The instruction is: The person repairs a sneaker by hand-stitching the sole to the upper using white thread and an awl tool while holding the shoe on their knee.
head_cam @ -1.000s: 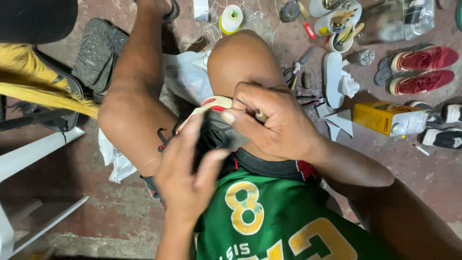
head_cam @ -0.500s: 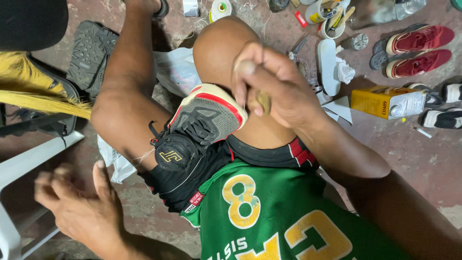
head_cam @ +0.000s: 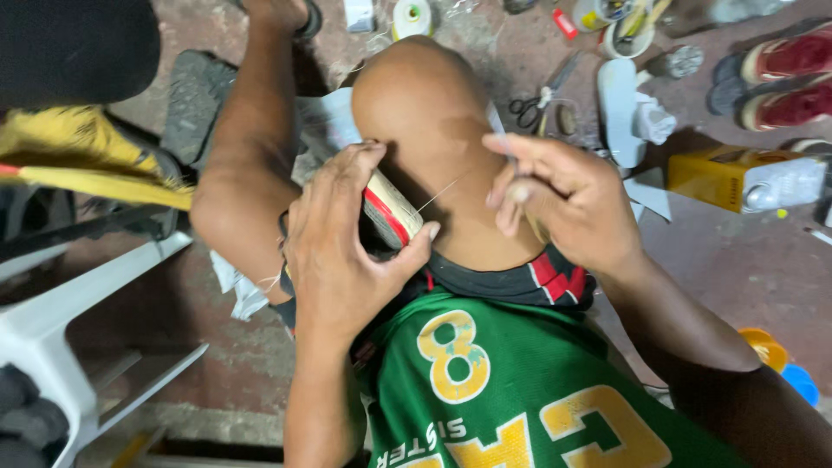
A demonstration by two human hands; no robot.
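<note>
Stitching is mid-way: the left hand clamps the shoe between the knees, while the right hand — fingers pinched — draws thread taut; more stitches likely remain.

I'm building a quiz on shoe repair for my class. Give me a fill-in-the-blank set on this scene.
1. The left hand presses a ____ against the bare knee.
2. A thin ____ runs from it toward the right hand.
3. On the floor past the knee lie black-handled ____.
4. The shorts are mostly ____.

Missing words: shoe; thread; scissors; green
</note>
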